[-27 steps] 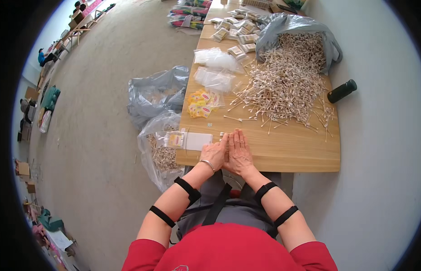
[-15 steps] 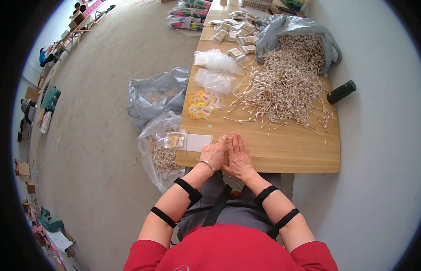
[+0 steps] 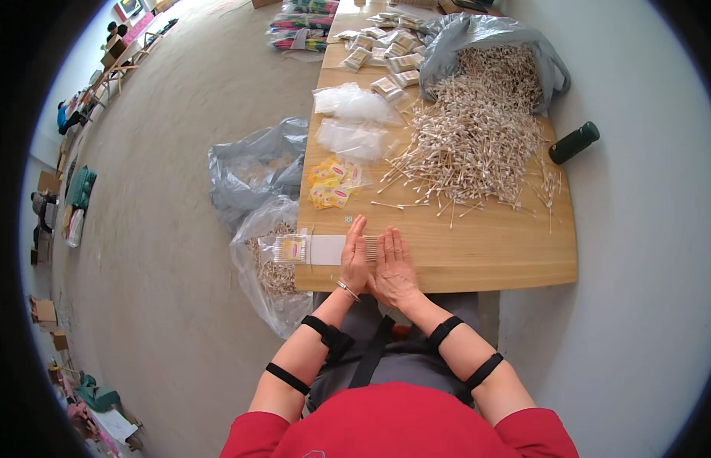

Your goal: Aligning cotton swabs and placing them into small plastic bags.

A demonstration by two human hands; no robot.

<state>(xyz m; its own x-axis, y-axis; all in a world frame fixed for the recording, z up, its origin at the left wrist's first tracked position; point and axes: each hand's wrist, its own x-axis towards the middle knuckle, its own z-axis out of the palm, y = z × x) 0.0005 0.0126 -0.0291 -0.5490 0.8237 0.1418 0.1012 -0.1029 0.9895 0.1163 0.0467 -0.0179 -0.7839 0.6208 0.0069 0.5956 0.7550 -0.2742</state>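
Observation:
My left hand (image 3: 355, 256) stands on its edge near the front of the table, fingers stretched out. Palm down, with straight fingers, my right hand (image 3: 394, 267) lies just to its right. In the narrow gap between them is a row of cotton swabs (image 3: 371, 248), partly hidden by the hands. A flat white block (image 3: 325, 249) sits left of my left hand. Beyond it, a clear bag of swabs with a yellow label (image 3: 291, 249) rests over the table's left edge.
Loose swabs (image 3: 470, 145) spill from a grey plastic bag (image 3: 554, 65). Yellow cards (image 3: 330, 183), clear bags (image 3: 352, 139) and filled packs (image 3: 387, 88) lie along the left. A dark green bottle (image 3: 575, 143) is by the wall. Bags of swabs (image 3: 275, 275) stand beside the table.
My left hand has shifted left and turned onto its edge, opening a gap that shows the swabs. My right hand stays nearly in place. The whole view has shifted slightly.

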